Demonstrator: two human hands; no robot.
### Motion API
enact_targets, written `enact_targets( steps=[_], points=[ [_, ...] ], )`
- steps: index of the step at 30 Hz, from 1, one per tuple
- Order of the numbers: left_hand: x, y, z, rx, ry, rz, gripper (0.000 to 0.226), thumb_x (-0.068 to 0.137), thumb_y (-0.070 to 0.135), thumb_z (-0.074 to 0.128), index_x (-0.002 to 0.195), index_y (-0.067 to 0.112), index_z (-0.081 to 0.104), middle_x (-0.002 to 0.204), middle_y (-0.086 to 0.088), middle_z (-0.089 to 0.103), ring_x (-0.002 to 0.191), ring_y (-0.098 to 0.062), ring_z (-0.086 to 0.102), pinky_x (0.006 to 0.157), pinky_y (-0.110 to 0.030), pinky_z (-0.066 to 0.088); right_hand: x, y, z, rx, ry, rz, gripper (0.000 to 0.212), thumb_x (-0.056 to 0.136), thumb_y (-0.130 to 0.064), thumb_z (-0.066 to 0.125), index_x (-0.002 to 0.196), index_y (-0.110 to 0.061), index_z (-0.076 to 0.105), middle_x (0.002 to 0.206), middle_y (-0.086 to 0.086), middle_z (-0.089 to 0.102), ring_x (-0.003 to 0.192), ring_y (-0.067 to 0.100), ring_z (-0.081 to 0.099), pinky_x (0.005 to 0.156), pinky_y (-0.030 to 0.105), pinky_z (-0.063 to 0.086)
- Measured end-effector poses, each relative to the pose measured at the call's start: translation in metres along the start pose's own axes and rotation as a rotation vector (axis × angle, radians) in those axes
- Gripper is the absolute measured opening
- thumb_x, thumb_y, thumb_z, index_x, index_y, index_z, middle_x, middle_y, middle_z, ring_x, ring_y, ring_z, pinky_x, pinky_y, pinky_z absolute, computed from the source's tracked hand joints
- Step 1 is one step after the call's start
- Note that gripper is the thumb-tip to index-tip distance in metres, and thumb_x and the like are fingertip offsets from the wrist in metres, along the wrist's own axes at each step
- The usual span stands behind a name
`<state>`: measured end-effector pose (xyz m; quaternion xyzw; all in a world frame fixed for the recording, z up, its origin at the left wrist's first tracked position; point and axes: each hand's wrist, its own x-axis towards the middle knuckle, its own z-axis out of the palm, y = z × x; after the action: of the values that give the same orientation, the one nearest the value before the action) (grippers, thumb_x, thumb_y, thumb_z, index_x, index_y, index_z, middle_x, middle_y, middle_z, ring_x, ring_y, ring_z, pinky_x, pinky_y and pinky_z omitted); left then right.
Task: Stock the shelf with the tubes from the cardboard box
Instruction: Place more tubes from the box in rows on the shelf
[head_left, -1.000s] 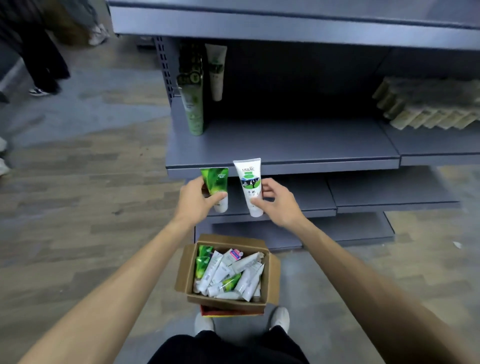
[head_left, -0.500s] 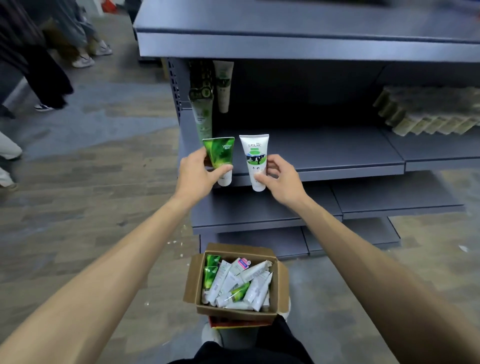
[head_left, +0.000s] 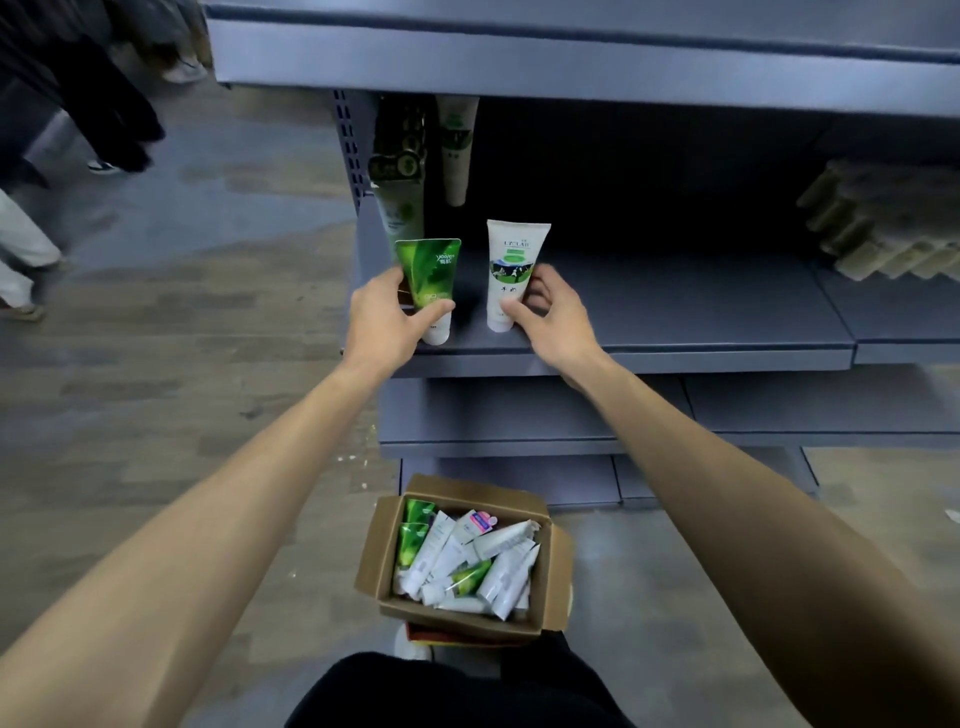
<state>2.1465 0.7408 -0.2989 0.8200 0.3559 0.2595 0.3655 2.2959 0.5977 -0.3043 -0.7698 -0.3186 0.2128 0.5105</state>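
My left hand (head_left: 382, 317) grips a green tube (head_left: 429, 280) held upright, cap down, at the front left of the grey shelf (head_left: 675, 322). My right hand (head_left: 556, 312) holds a white tube (head_left: 511, 270) upright with its cap on the shelf board. Behind them, two tall tubes (head_left: 402, 192) stand at the shelf's left end. On the floor below, the open cardboard box (head_left: 548, 613) holds several white and green tubes (head_left: 467, 561).
Lower shelf boards (head_left: 519, 415) jut out beneath the stocked one, and another board (head_left: 571, 67) hangs above it. A row of pale packs (head_left: 893, 228) lies at the shelf's right. People's legs (head_left: 104, 104) stand on the floor at far left. My shoe (head_left: 410, 642) is beside the box.
Both hands rose from above the box up to the shelf, carrying the green and white tubes. The tubes now stand at the shelf's front edge.
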Motion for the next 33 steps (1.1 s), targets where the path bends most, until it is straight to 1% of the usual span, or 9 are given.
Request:
enact_targets(
  steps=[2, 5, 10, 13, 15, 20, 23, 26, 33],
  points=[
    [0.005, -0.004, 0.004, -0.007, 0.009, -0.011, 0.038, 0.074, 0.041, 0.081, 0.098, 0.014, 0.066, 0.085, 0.007, 0.069, 0.079, -0.012, 0.068, 0.078, -0.027, 0.055, 0.007, 0.001, 0.002, -0.016, -0.004, -0.006, 0.034, 0.088, -0.021, 0.069, 0.120, -0.021, 0.056, 0.113, -0.006, 0.068, 0.108, 0.008, 0.064, 0.099, 0.034, 0.051],
    [0.008, -0.004, 0.006, -0.004, 0.008, -0.009, 0.042, 0.074, 0.045, 0.080, 0.102, 0.017, 0.065, 0.091, 0.006, 0.071, 0.082, -0.012, 0.068, 0.080, -0.034, 0.057, 0.015, 0.002, 0.007, -0.027, 0.004, -0.011, 0.036, 0.088, -0.021, 0.069, 0.121, -0.021, 0.056, 0.113, -0.006, 0.068, 0.108, 0.008, 0.064, 0.099, 0.035, 0.051],
    [0.007, -0.009, 0.006, 0.023, -0.008, 0.034, 0.041, 0.072, 0.039, 0.082, 0.101, 0.018, 0.063, 0.090, 0.009, 0.070, 0.084, -0.009, 0.067, 0.079, -0.028, 0.057, 0.025, 0.002, 0.011, -0.012, 0.006, 0.013, 0.041, 0.083, -0.018, 0.074, 0.121, -0.018, 0.057, 0.113, -0.001, 0.068, 0.107, 0.012, 0.065, 0.098, 0.038, 0.052],
    [0.005, -0.013, 0.008, -0.018, -0.018, 0.037, 0.039, 0.073, 0.033, 0.084, 0.103, 0.016, 0.066, 0.089, 0.008, 0.070, 0.082, -0.004, 0.066, 0.075, -0.011, 0.053, 0.027, 0.000, 0.010, -0.021, 0.047, 0.023, 0.052, 0.076, -0.022, 0.082, 0.122, -0.016, 0.057, 0.110, -0.008, 0.067, 0.103, 0.007, 0.064, 0.089, 0.020, 0.053],
    [0.007, -0.013, 0.009, -0.076, -0.019, 0.022, 0.036, 0.073, 0.028, 0.085, 0.101, 0.014, 0.067, 0.088, 0.009, 0.070, 0.081, -0.001, 0.066, 0.074, -0.006, 0.050, 0.030, -0.002, 0.010, -0.029, 0.086, 0.027, 0.052, 0.074, -0.025, 0.084, 0.118, -0.015, 0.059, 0.106, -0.011, 0.067, 0.099, 0.002, 0.064, 0.079, 0.009, 0.050],
    [0.009, -0.021, 0.018, -0.169, -0.001, -0.030, 0.040, 0.074, 0.028, 0.085, 0.107, 0.012, 0.069, 0.095, 0.004, 0.074, 0.087, -0.005, 0.070, 0.083, -0.022, 0.058, 0.045, -0.003, 0.012, -0.066, 0.077, 0.005, 0.039, 0.076, -0.025, 0.082, 0.109, -0.016, 0.062, 0.104, -0.008, 0.070, 0.097, 0.006, 0.066, 0.083, 0.018, 0.055],
    [0.009, -0.024, 0.024, -0.194, 0.011, -0.029, 0.041, 0.077, 0.030, 0.082, 0.110, 0.012, 0.068, 0.099, 0.003, 0.074, 0.092, -0.006, 0.070, 0.086, -0.026, 0.058, 0.056, -0.004, 0.014, -0.089, 0.076, -0.026, 0.040, 0.078, -0.024, 0.080, 0.112, -0.012, 0.062, 0.104, -0.006, 0.068, 0.092, 0.005, 0.065, 0.078, 0.012, 0.053],
    [0.012, -0.026, 0.029, -0.184, 0.035, -0.010, 0.039, 0.079, 0.030, 0.081, 0.111, 0.011, 0.068, 0.102, 0.001, 0.073, 0.093, -0.007, 0.070, 0.088, -0.025, 0.057, 0.068, -0.005, 0.019, -0.116, 0.084, -0.048, 0.041, 0.080, -0.026, 0.079, 0.114, -0.012, 0.062, 0.102, -0.009, 0.066, 0.089, 0.002, 0.063, 0.072, 0.003, 0.048],
    [0.018, -0.031, 0.038, -0.150, 0.113, 0.029, 0.040, 0.080, 0.030, 0.080, 0.112, 0.008, 0.069, 0.101, -0.002, 0.072, 0.091, -0.007, 0.069, 0.085, -0.014, 0.054, 0.096, 0.001, 0.027, -0.091, 0.096, -0.072, 0.037, 0.082, -0.021, 0.077, 0.114, -0.010, 0.062, 0.096, -0.010, 0.064, 0.082, -0.010, 0.057, 0.069, 0.001, 0.045]
  ],
)
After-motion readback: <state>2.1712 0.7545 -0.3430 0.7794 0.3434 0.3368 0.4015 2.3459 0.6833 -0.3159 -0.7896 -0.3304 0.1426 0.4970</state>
